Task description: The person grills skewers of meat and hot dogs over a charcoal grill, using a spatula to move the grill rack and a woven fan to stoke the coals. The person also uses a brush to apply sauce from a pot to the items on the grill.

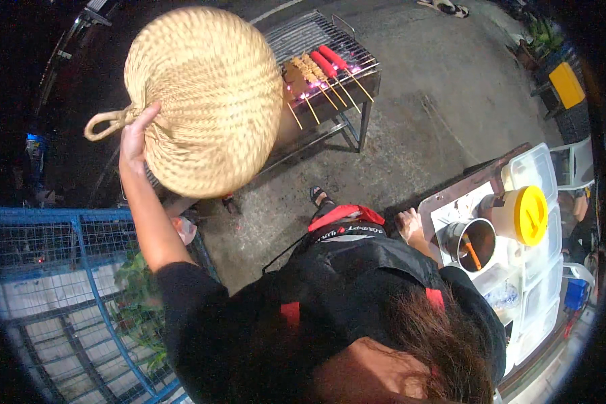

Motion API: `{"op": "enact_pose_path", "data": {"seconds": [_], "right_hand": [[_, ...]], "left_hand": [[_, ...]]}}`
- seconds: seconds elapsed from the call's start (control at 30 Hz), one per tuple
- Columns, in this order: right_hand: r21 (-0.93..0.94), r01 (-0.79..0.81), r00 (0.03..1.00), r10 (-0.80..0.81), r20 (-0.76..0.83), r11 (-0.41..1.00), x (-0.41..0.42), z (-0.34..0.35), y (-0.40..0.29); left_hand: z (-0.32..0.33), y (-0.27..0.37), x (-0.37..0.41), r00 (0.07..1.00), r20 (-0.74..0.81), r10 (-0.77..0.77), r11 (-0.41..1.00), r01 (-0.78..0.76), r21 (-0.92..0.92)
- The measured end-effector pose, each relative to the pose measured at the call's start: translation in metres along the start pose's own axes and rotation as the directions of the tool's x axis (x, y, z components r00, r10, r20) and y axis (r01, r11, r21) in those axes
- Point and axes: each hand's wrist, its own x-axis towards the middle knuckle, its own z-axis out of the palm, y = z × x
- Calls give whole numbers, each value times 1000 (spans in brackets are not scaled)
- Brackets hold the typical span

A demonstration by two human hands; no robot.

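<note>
My left hand (136, 136) grips a round woven straw fan (207, 101) near its looped handle. The fan is raised and hides the left part of the charcoal grill (308, 33). On the grate, over glowing coals, lie two red hotdogs (323, 64) on sticks. Beside them are pale skewered pieces (305, 69), and several bare stick ends stick out over the front edge. My right hand (410, 224) is low at the left edge of the side table (426, 204); its fingers look bent, and whether they grasp the edge is unclear.
A metal pot (452, 245) holding an orange-handled brush (471, 252) stands on the side table. Near it are a container with a yellow lid (531, 215) and clear plastic boxes (533, 171). Blue wire fencing (81, 217) is at left. An animal (444, 7) lies on the pavement.
</note>
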Motion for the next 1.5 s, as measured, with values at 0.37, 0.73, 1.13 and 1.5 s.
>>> {"op": "enact_pose_path", "data": {"seconds": [0.37, 0.73, 1.13, 1.5], "right_hand": [[2, 22, 994, -21, -104, 1000, 1, -5, -4], [-6, 10, 988, -11, -153, 1000, -1, -1, -5], [58, -262, 962, 265, -63, 963, 29, 2, -17], [435, 138, 713, 216, -667, 890, 107, -239, -82]], "left_hand": [[21, -1, 14, 966, 65, 251, 767, -240, 596], [40, 8, 0, 924, -31, 380, 269, -78, 960], [56, -2, -13, 982, -47, 180, 822, -124, 556], [103, 23, -4, 969, 227, 95, 809, -207, 551]]}}
